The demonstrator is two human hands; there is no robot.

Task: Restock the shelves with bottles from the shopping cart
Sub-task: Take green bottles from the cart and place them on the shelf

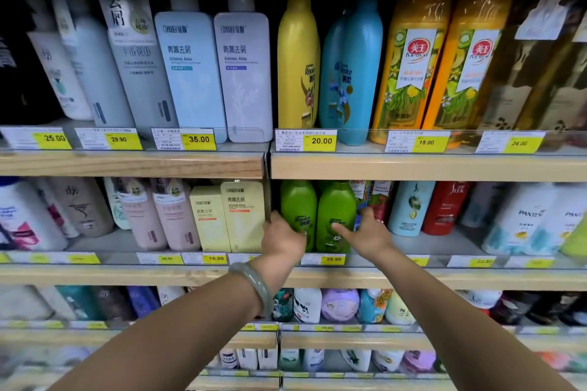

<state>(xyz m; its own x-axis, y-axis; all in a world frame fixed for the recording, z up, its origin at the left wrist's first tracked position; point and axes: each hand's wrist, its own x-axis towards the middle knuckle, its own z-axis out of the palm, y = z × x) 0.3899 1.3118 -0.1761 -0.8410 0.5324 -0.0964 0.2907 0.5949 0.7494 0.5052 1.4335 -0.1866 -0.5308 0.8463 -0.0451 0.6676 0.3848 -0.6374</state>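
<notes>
Two green shampoo bottles stand side by side on the middle shelf (413,278), just right of the shelf divider. My left hand (282,240) grips the left green bottle (298,206) from its left side, with the fingers hidden behind it. A pale green bangle sits on that wrist. My right hand (365,232) holds the right green bottle (336,209), thumb across its front label and fingers along its right side. Both bottles stand upright on the shelf board. No shopping cart is in view.
Pale yellow boxes (243,216) stand directly left of the divider. A blue-and-red bottle (378,197) and a light blue bottle (409,206) stand right of the green pair. The upper shelf (413,167) carries tall yellow, blue and orange bottles. Yellow price tags line each shelf edge.
</notes>
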